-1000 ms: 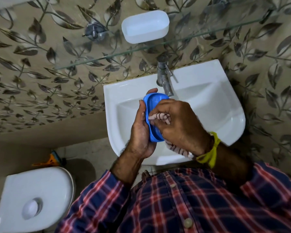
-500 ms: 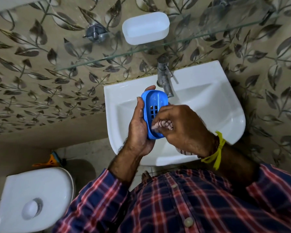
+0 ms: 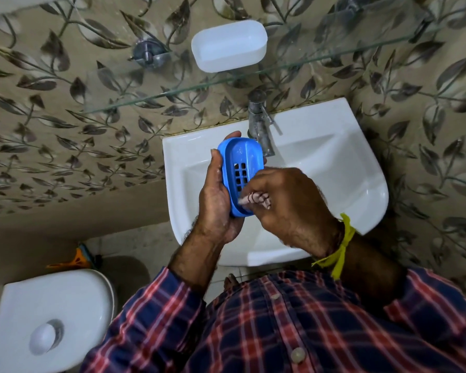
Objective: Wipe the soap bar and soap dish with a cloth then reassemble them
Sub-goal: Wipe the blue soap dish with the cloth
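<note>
My left hand [image 3: 215, 203] grips a blue slotted soap dish tray [image 3: 240, 168] upright over the white sink [image 3: 334, 168], its hollow side facing me. My right hand [image 3: 288, 205] is closed on a small striped cloth [image 3: 256, 199] and presses it against the tray's lower inner end. Only a bit of the cloth shows between my fingers. A white soap dish base [image 3: 229, 45] lies open side up on the glass shelf [image 3: 145, 95] above the tap. No soap bar is visible.
A metal tap [image 3: 260, 125] stands right behind the blue tray. A shelf bracket [image 3: 148, 53] is fixed to the leaf-patterned wall. A white toilet cistern [image 3: 46, 321] sits at the lower left, with an orange item [image 3: 76, 261] on the floor beside it.
My right hand has slid the cloth down from the middle of the tray to its lower end, uncovering the slotted centre. The left hand keeps the same grip.
</note>
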`<state>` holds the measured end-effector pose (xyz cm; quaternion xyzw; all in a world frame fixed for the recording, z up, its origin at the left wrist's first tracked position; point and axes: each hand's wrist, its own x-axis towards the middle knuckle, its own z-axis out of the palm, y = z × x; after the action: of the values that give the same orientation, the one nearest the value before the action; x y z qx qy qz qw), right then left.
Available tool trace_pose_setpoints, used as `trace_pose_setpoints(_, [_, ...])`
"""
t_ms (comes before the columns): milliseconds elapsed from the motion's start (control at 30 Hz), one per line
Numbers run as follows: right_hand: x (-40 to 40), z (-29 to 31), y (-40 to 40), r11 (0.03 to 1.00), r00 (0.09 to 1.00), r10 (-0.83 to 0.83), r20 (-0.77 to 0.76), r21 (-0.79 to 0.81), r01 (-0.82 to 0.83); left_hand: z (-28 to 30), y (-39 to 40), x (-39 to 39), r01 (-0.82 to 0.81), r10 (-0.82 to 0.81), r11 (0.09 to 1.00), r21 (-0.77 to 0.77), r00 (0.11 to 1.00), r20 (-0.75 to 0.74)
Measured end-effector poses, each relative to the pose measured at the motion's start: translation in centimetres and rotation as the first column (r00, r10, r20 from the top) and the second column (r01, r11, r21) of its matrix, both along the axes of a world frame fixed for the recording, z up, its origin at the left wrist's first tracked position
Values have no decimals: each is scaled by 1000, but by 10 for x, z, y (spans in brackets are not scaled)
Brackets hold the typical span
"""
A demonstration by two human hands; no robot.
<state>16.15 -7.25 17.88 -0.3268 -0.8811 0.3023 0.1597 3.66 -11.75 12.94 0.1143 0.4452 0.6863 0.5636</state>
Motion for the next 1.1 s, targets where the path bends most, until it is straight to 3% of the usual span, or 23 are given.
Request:
trace_pose_setpoints(67, [0,-1,-1,1000,998,8,64,15,-9,1,1,0,-10,10,1000,-3,1000,-4])
trace_pose_setpoints(200, [-11,-3,8,981,985,-161,-55,102,166,-1,3,2,-22,22,1000,4,1000,12])
trace_pose_setpoints(333, [-13,-5,4,994,994,-75,-73,73,81,3,3,-2,-43,42,999,11,999,26])
trace_pose_setpoints(433, [-15,-6,8,971,969,-212,-130,87,224,3,4,3,-63,63,998,-6,998,3])
trace_pose_setpoints(567, [-11,-8,7,997,995,-69,-76,-23,67,5,1,-1,-73,73,997,11,997,-3])
trace_pose_setpoints(633, [-9,-10,9,993,992,-122,-26,-3,122,4,1,1,-86,86,996,11,996,-6])
trace_pose_setpoints(733, [-19,-6,16,961,950,-265,-168,35,274,1,2,7,-49,49,998,25,999,5])
trace_pose_setpoints(833, [-24,-4,15,973,959,-210,-189,55,224,2,0,8,-19,19,999,40,1000,3])
trace_pose_setpoints(967, [-25,-6,13,948,932,-292,-215,65,312,7,1,11,-40,40,999,11,999,-24])
trace_pose_setpoints(1100, [-26,-7,11,968,954,-199,-226,106,227,8,1,9,-54,55,998,21,998,-21])
